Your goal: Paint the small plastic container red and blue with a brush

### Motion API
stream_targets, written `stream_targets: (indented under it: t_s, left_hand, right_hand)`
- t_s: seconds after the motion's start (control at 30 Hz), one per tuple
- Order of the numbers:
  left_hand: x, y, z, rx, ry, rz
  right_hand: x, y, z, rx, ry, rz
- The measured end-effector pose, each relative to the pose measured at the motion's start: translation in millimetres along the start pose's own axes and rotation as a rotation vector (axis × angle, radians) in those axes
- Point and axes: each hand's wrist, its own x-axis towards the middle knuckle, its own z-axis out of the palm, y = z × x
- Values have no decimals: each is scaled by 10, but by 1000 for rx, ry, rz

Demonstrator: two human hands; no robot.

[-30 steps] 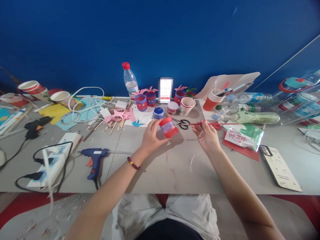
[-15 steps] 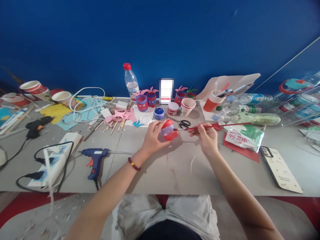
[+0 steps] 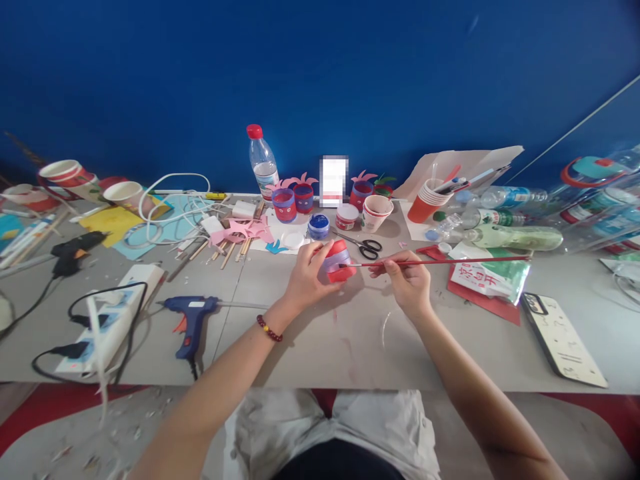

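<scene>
My left hand is closed around a small red cup with a purple band, tilted on its side. In my right hand is a long red paintbrush, pinched between thumb and fingers. Its tip touches or nearly touches the purple band. Behind the cup stand an open jar of blue paint and a jar with red showing. Black scissors lie to the right of the jars. Painted cups with paper leaves stand near the wall.
At left are a blue glue gun, a power strip and tangled white cables. A capped bottle and a paper cup stand behind. Plastic bottles and a phone lie right.
The brush has swung to a flatter angle and its tip has shifted slightly left and down on the cup. My right hand has moved a little left and down.
</scene>
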Motion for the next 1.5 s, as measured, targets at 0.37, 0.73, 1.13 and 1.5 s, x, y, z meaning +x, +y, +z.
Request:
stream_targets:
  t_s: [0.37, 0.73, 1.13, 1.5]
  left_hand:
    - [-7, -9, 8, 4, -8, -23]
    - [-7, -6, -12, 4, -40, -74]
    - [21, 29, -50, -26, -23, -41]
    - [25, 14, -37, -54, 10, 13]
  right_hand:
    - [-29, 17, -10, -38, -7, 15]
    - [16, 0, -45, -68, 28, -9]
    - [80, 28, -101, -5, 38, 57]
    - [160, 13, -127, 97, 47, 76]
